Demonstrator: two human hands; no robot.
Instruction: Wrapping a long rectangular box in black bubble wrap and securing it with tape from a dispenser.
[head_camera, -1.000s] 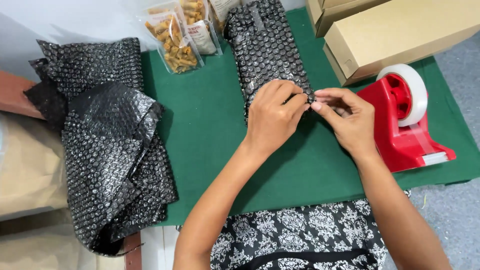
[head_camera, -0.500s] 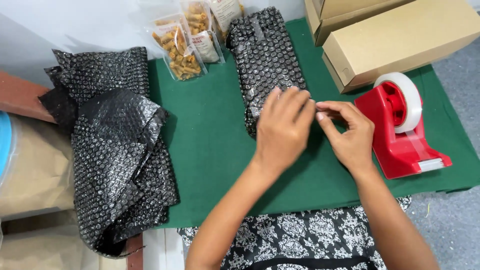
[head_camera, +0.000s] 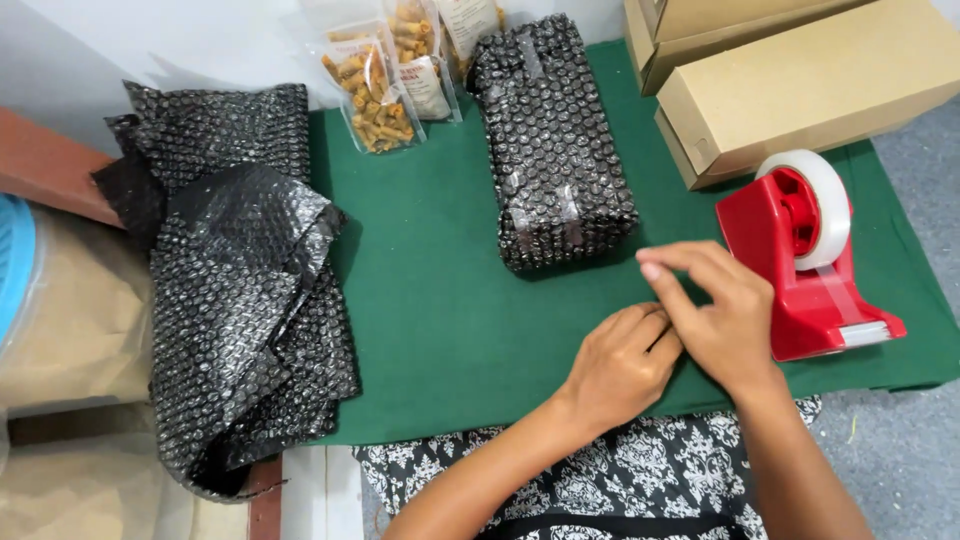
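1. Right now both hands sit low over the green cloth-covered table (head_camera: 440, 300), close to its near edge, just above the person's black-and-white patterned garment (head_camera: 640, 480).
2. Open green cloth lies to the left of the hands, running as far as the heap of loose black bubble wrap (head_camera: 240, 290) that spills over the table's left edge.
3. To the right there is little room: the red tape dispenser with its white roll (head_camera: 810, 260) stands just beside the right hand (head_camera: 725, 320), near the cloth's right edge.
4. The oblong parcel wrapped in black bubble wrap (head_camera: 555, 150) lies ahead of the hands in the middle of the table, apart from both, its near end just beyond the right hand's fingertips.
5. The left hand (head_camera: 615, 365) rests on the cloth, fingers curled loosely together, tips against the right hand.
6. The right hand's grip is drawn in, thumb and fingers close together above the left fingers; whether it pinches a bit of tape is too small to tell.
7. At the far edge, clear packets of golden snacks (head_camera: 385, 85) stand left of the parcel; brown cardboard boxes (head_camera: 800, 80) fill the far right corner.
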